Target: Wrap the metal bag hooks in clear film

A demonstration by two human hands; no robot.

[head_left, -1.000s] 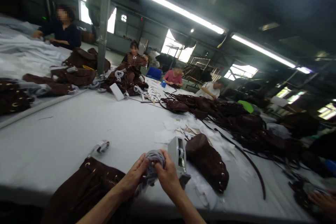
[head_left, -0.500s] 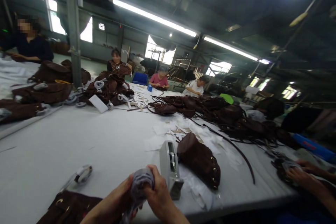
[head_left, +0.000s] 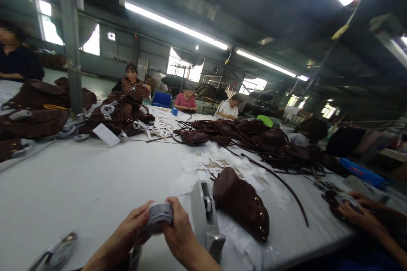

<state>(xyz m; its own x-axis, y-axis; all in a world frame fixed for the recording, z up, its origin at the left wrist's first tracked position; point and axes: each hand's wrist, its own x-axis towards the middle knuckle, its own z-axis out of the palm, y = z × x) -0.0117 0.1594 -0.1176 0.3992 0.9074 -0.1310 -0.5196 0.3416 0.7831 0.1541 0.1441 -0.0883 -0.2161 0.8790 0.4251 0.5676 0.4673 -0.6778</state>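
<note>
A grey wrapped bundle (head_left: 160, 216) is held between both hands above the near part of the white table. My left hand (head_left: 135, 224) grips its left side, and my right hand (head_left: 179, 224) closes on its right side. Just right of my right hand stands a grey tape dispenser (head_left: 203, 211). Beyond it lies a dark brown leather bag (head_left: 243, 205) with metal eyelets along one side. At the lower left, a blurred wrapped metal piece (head_left: 59, 250) rests on the table.
Brown bags with wrapped parts (head_left: 117, 114) are piled at the left back, more brown bags (head_left: 273, 139) at the right back. Paper scraps (head_left: 219, 165) lie between. Another person's hands (head_left: 356, 211) work at the right edge. People sit across the table.
The view has shifted, so the scene sits further left. My hands have turned the grey bundle to a more level position. The brown bag at the lower left has left the view.
</note>
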